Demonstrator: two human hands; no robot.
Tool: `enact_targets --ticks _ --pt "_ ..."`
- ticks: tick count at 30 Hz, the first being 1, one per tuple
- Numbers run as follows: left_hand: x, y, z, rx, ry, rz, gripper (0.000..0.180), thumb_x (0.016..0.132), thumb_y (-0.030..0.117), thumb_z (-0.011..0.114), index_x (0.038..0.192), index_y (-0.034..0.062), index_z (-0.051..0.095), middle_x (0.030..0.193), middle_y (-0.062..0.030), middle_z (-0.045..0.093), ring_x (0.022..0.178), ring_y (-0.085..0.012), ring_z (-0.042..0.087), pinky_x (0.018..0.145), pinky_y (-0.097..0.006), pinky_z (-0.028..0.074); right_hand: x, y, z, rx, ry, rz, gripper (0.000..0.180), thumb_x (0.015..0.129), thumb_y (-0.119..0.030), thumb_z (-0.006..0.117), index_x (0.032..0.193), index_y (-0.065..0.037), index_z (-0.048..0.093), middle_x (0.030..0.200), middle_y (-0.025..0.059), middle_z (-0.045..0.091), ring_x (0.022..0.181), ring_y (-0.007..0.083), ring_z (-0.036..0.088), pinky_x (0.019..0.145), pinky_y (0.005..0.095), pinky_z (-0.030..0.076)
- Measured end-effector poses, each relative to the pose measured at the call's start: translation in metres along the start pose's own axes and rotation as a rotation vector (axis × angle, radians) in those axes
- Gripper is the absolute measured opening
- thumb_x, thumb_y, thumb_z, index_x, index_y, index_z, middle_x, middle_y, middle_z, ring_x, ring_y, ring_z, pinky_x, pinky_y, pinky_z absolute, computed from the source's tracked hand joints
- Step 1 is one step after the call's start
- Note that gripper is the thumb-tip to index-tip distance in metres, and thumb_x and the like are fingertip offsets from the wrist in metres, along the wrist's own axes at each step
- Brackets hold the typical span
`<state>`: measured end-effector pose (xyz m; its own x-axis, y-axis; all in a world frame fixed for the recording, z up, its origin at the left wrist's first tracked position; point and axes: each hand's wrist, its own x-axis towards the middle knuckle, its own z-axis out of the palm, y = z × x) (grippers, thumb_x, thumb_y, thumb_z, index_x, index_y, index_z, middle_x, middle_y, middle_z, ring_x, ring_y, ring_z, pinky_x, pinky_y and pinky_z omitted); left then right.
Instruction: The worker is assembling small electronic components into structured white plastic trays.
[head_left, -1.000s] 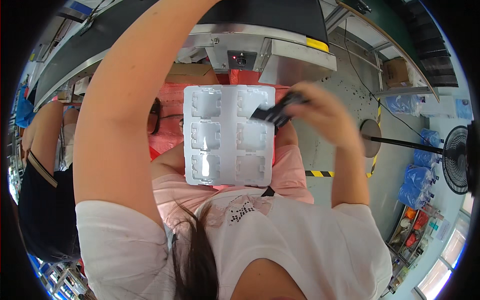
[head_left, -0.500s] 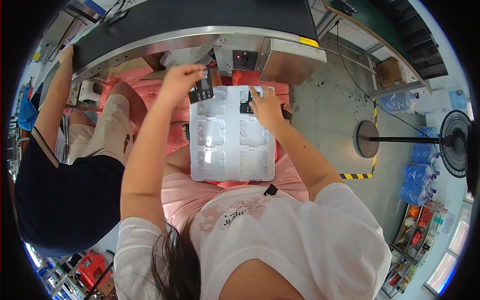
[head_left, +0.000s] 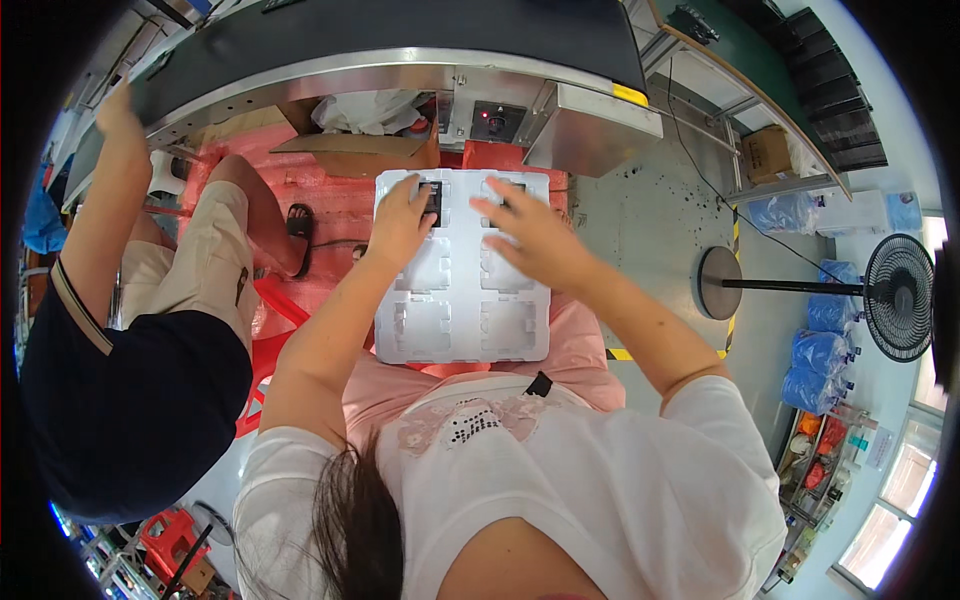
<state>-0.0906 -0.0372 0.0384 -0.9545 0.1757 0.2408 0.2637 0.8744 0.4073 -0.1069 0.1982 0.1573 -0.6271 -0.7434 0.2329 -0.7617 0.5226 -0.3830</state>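
The person wears a white short-sleeved top with a beaded lace neckline; pink trousers; long dark hair; bare forearms.

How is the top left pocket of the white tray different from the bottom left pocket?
The top left pocket holds a small black part, and the left hand rests on it. The bottom left pocket holds nothing, and no hand touches it. The top one lies far from the person's body, the bottom one close to it. Both are moulded square hollows in the same white tray.

A moulded tray (head_left: 462,300) of thin, white, semi-glossy plastic is seen; a small black part (head_left: 433,197), matt, is seated in it. Brushed metal frames the conveyor (head_left: 420,75).
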Motion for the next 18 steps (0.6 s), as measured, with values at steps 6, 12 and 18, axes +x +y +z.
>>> enact_targets --ticks 6,12,18 --pt "-0.041 0.004 0.012 0.231 -0.031 0.025 0.046 0.088 0.026 0.049 0.128 0.0048 0.044 0.141 -0.0148 0.03 0.13 -0.0309 0.029 0.106 -0.05 0.023 0.103 0.042 -0.119 -0.055 0.605 0.066 0.04 0.082 -0.035 0.06 0.111 -0.007 0.059 0.11 0.0124 0.059 0.107 0.0281 0.054 0.091 0.0383 0.042" --pt "-0.021 0.062 0.003 0.172 -0.082 -0.088 0.048 0.088 0.027 0.049 0.131 0.0058 0.041 0.147 -0.0174 0.017 0.136 -0.0319 0.018 0.108 -0.052 0.015 0.183 0.093 -0.147 -0.418 0.674 0.75 0.025 0.081 -0.016 0.058 0.099 0.002 0.058 0.099 0.0197 0.054 0.097 0.0354 0.051 0.085 0.04 0.043" --pt "0.056 0.095 -0.073 -0.377 0.43 0.263 0.033 0.075 0.001 0.062 0.107 0.0054 0.057 0.111 -0.014 0.054 0.102 -0.0325 0.051 0.09 -0.043 0.039 0.199 0.182 -0.141 -0.288 0.184 1.062 0.071 0.073 -0.065 0.055 0.123 -0.014 0.055 0.127 0.0165 0.05 0.118 0.032 0.048 0.092 0.0466 0.038"
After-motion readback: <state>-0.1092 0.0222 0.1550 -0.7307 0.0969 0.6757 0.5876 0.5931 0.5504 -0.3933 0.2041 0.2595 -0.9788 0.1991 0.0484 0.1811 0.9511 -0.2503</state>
